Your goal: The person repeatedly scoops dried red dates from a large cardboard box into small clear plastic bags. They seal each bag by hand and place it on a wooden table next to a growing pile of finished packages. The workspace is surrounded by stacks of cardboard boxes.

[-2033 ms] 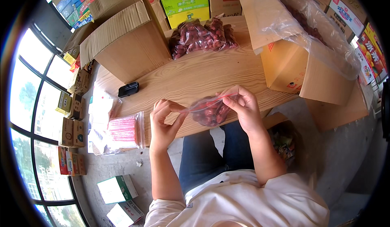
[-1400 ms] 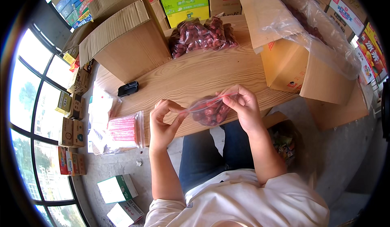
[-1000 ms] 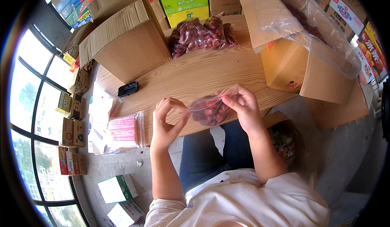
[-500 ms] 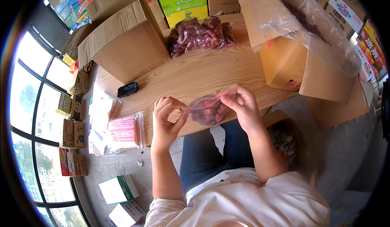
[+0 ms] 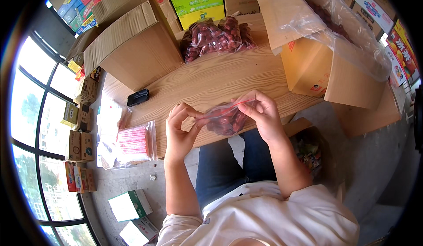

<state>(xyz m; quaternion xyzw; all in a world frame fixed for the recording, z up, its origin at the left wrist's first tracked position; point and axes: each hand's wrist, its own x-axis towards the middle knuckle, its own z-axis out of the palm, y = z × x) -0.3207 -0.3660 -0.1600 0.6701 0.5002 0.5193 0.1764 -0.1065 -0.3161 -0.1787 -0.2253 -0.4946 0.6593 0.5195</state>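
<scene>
Between my hands, at the table's near edge, is a clear zip bag of dark red dried fruit that look like jujubes. A red zip strip runs along its top. My left hand pinches the left top corner between thumb and fingers. On the other side, my right hand grips the right end of the zip strip, thumb on the near face. Whether the zip is sealed I cannot tell. Several filled bags of the same fruit lie in a heap at the far side of the table.
A tall open carton stands at the table's left, a lined carton of fruit at the right. A pack of red-edged zip bags and a small black tray rest on the left. Below the right edge is a bin.
Both hands keep their hold on the zip bag in nearly the same place. The view has shifted very slightly.
</scene>
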